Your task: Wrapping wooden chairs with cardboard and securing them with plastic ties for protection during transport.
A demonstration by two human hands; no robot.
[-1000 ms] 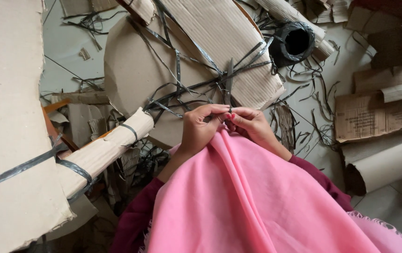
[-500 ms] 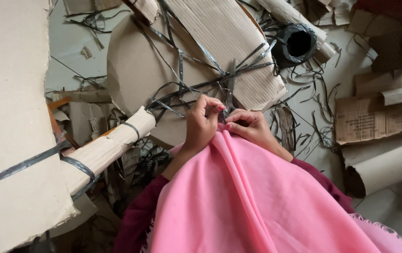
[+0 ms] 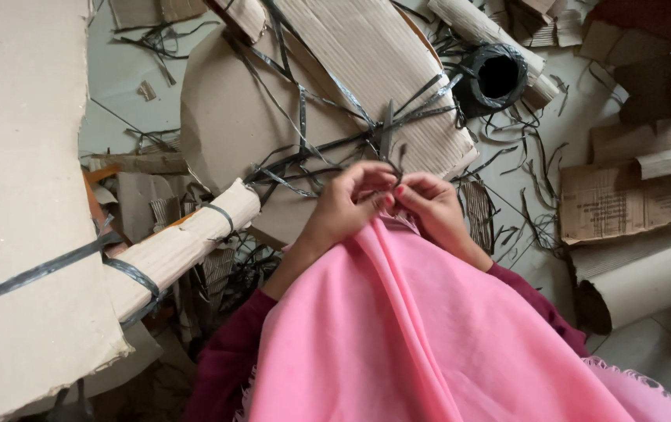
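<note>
The left hand point(image 3: 347, 205) and right hand point(image 3: 429, 205) meet fingertip to fingertip, both pinched closed on the end of a dark plastic strap point(image 3: 392, 168); the strap runs up and away from them across a corrugated cardboard sheet point(image 3: 367, 70). A pink cloth point(image 3: 414, 336) drapes just below both wrists; a black strap coil point(image 3: 498, 76) lies well beyond the right hand.
</note>
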